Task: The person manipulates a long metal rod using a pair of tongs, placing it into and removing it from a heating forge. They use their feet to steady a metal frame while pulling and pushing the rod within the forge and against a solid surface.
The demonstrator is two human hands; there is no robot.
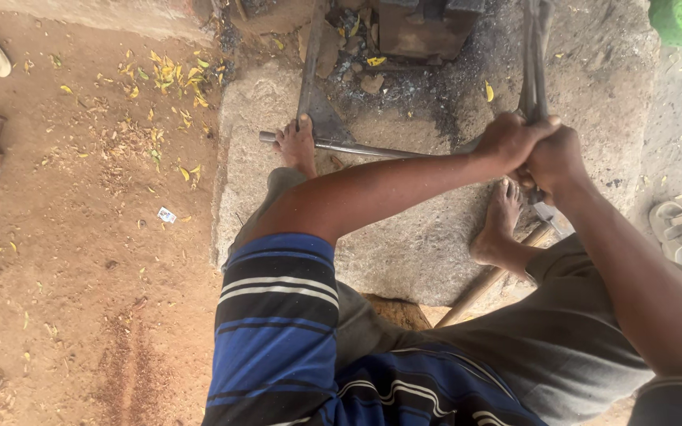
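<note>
long dark metal tongs (533, 55) run up from both fists. left hand (507, 140) and right hand (556, 160) touch, fingers (537, 132) closed tight round the handles, above the grey stone slab (404, 244).

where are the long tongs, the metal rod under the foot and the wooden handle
long tongs (533, 71), head view, on the dark shafts above the hands
metal rod (357, 147), head view, mid-length
wooden handle (479, 285), head view, mid-shaft

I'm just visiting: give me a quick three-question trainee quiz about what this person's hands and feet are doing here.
1. True or false: both hands grip the same long metal tool.
2. What lies under the left foot? A) metal rod B) sandal C) hammer
3. What surface do the bare feet rest on?

Key:
1. True: left hand and right hand are clasped together on it.
2. A, the metal rod.
3. A flat stone slab.
</note>
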